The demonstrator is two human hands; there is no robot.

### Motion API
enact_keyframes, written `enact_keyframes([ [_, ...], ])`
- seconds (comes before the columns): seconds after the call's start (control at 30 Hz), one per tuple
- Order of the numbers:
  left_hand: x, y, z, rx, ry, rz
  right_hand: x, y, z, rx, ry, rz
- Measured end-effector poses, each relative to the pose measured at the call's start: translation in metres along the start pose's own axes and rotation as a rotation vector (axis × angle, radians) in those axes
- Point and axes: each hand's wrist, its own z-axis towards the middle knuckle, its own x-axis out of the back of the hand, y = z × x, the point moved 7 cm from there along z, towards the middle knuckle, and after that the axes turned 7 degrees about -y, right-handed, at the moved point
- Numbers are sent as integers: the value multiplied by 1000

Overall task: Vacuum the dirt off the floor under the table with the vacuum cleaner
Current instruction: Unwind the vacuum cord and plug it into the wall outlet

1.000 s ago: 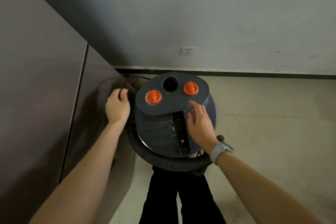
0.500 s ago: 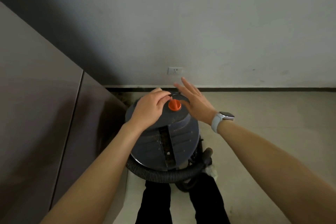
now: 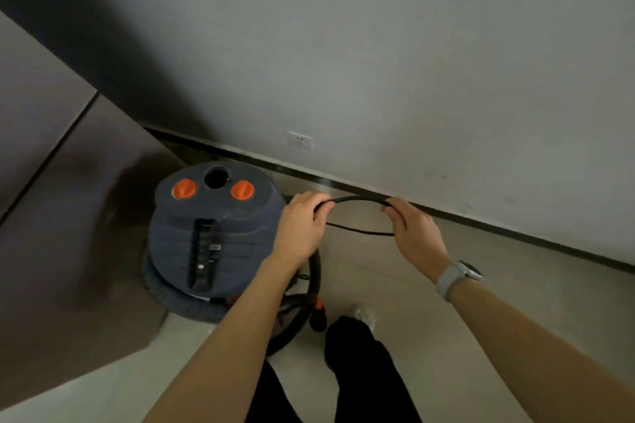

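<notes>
Pale tiled floor (image 3: 429, 319), grey wall (image 3: 378, 45) (one socket (image 3: 300, 140))

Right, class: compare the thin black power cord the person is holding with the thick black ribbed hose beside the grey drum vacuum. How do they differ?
The thin black power cord is slim and smooth; the thick black ribbed hose is far fatter. The cord is lifted off the floor, stretched between the left hand and right hand; the hose hangs untouched, curling round the base of the grey drum vacuum. Both are black and flexible.
</notes>
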Motion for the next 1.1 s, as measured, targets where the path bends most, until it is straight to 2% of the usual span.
enact_keyframes([
  [0.13, -37, 28, -21, 86, 40, -46, 20, 33, -23, 32, -34, 40],
  [0.4, -79, 29, -79, 307, 89, 21, 8, 60, -60, 121, -227, 31],
  [0.5, -112, 36, -108, 386, 132, 10, 3, 89, -82, 110, -338, -36],
  [0.73, -208, 60, -189, 626, 215, -123, 11, 148, -137, 137, -480, -114],
  [0.93, -257, 95, -192, 666, 239, -179, 45, 198, -141, 58, -570, -109],
  [1.1, -304, 143, -163, 655, 209, -172, 107, 252, -126, 45, -560, -184],
])
